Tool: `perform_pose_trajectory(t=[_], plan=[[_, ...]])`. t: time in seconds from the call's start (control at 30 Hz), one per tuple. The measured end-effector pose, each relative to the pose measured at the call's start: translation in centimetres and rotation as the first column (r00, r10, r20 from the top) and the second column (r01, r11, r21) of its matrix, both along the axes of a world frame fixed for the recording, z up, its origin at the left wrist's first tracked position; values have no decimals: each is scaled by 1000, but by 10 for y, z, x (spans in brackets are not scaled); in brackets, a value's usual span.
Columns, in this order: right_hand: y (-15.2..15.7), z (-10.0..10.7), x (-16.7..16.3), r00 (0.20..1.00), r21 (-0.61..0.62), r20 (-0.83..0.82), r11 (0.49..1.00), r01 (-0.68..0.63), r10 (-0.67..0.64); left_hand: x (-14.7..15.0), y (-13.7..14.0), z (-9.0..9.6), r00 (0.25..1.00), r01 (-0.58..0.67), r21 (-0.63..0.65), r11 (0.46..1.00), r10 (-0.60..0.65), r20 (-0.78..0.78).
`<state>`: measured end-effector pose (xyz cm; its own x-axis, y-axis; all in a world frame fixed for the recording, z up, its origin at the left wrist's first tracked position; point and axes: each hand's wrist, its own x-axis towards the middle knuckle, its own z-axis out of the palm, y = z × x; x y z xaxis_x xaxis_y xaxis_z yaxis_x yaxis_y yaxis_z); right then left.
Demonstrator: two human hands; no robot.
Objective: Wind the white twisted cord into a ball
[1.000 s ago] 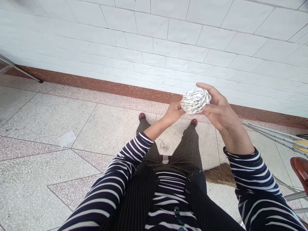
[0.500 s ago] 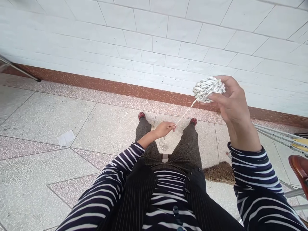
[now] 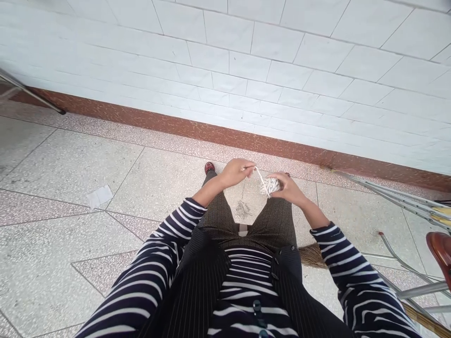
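My right hand point(image 3: 287, 189) is wrapped round a ball of white twisted cord point(image 3: 269, 186) in front of my right knee. A short length of the cord point(image 3: 260, 176) runs from the ball up to my left hand point(image 3: 238, 172), whose thumb and fingers pinch it. Only a small gap separates the two hands. Below them, between my legs, a thin strand with a frayed bunch of cord ends point(image 3: 243, 209) shows against the floor.
A tiled white wall point(image 3: 225, 61) with a reddish skirting faces me. On the speckled floor lies a white paper point(image 3: 100, 196). A straw broom point(image 3: 313, 256), metal frames point(image 3: 391, 192) and a brown wooden chair part point(image 3: 439, 253) are to my right; a metal leg point(image 3: 38, 96) stands far left.
My right hand has come down and left with the cord ball, close to my left hand. My left hand has risen slightly; the stretch of cord between them is shorter.
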<state>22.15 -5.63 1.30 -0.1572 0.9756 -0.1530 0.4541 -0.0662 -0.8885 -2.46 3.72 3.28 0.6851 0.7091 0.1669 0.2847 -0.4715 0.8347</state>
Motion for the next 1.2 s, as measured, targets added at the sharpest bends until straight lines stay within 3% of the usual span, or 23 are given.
perform_pose_trajectory(t=[0.07,0.13,0.3,0.43,0.67,0.93,1.2], plan=[[-16,2,-8,963,-111,-269,994,-23,-8,8,7,-12,999,-2,27,1000,3,-36],[-27,8,-16,880,-161,-465,987,29,-102,19,6,-27,998,32,-12,999,-33,-51],[-35,24,-26,694,-176,-673,967,184,-254,37,-13,-63,998,53,-179,982,-48,32],[-38,22,-28,629,-174,-717,951,257,-301,36,-19,-78,999,32,-231,972,-21,49],[-41,10,-34,530,-175,-754,897,407,-388,36,-38,-88,997,74,-320,944,-68,33],[-36,4,-26,485,-200,-649,746,635,-587,30,-55,-107,995,74,-355,932,-92,-32],[-51,17,-25,480,-200,-728,821,534,-490,21,-41,-154,993,-83,-329,941,49,-110]])
